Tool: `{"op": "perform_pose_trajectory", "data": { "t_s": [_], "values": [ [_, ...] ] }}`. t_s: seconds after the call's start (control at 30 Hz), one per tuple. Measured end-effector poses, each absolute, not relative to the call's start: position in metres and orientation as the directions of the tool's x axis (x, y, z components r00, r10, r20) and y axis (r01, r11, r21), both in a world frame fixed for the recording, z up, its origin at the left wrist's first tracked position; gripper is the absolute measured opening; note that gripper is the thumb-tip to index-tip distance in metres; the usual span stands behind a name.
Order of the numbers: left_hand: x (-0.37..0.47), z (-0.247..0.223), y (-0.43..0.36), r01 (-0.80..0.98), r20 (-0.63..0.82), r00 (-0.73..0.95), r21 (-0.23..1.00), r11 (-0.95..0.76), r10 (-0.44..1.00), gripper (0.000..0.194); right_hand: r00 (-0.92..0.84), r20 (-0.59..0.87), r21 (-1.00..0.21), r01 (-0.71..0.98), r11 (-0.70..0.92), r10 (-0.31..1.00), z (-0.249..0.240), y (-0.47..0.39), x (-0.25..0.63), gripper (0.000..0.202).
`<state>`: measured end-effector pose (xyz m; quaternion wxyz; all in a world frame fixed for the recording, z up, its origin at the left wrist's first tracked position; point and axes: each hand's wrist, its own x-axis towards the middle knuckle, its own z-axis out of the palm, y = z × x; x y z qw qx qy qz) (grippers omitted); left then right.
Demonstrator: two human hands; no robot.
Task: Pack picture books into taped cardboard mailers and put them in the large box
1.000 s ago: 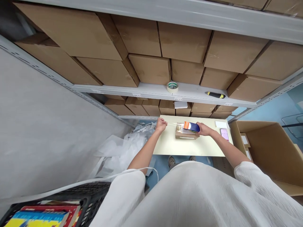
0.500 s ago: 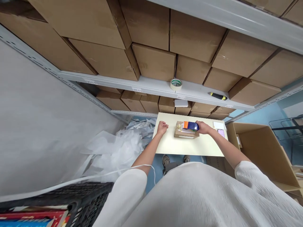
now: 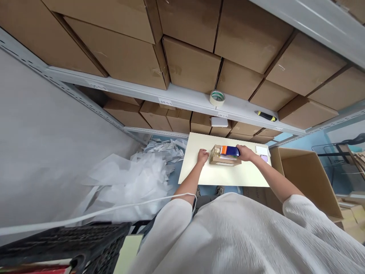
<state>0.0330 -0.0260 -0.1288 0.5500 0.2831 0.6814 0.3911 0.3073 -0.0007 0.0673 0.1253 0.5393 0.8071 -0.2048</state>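
A small cardboard box [image 3: 215, 158] with shiny tape on its left end and a white label on its near side rests on the pale tabletop [image 3: 228, 178]. My right hand [image 3: 244, 153] is wrapped round the right end of a blue and orange tape dispenser [image 3: 230, 151], which lies across the top of the box. Just beside the box's left end is my left hand [image 3: 202, 156], its fingers curled inward. Whether those fingers pinch anything or touch the box is too small to make out.
A phone [image 3: 264, 158] and a white box [image 3: 261, 150] lie at the table's right. On the shelf sit a tape roll [image 3: 217, 98] and a utility knife [image 3: 265, 116]. An open carton [image 3: 309, 179] stands right, white wrapping sheets [image 3: 134, 186] left, a black crate [image 3: 94, 247] lower left.
My left hand has moved right, up to the box's left end. The tape dispenser stays over the box in my right hand. My view has shifted slightly.
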Motion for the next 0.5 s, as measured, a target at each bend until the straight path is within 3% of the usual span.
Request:
{"op": "perform_pose_trajectory", "data": {
  "t_s": [0.23,0.37,0.5],
  "values": [
    [0.047,-0.126,-0.027,0.141,-0.507,-0.247,0.824,0.548,0.826,0.03,-0.337,-0.482,-0.07,0.935,0.348,0.809,0.074,-0.005,0.3,0.046],
    [0.043,-0.115,-0.028,0.2,-0.417,-0.204,0.868,0.454,0.886,0.02,-0.351,-0.486,-0.059,0.927,0.37,0.801,0.077,-0.007,0.298,0.041],
    [0.04,-0.09,-0.031,0.294,-0.22,-0.119,0.923,0.246,0.968,0.031,-0.344,-0.49,-0.049,0.928,0.369,0.801,0.08,-0.01,0.297,0.042]
  ]
}}
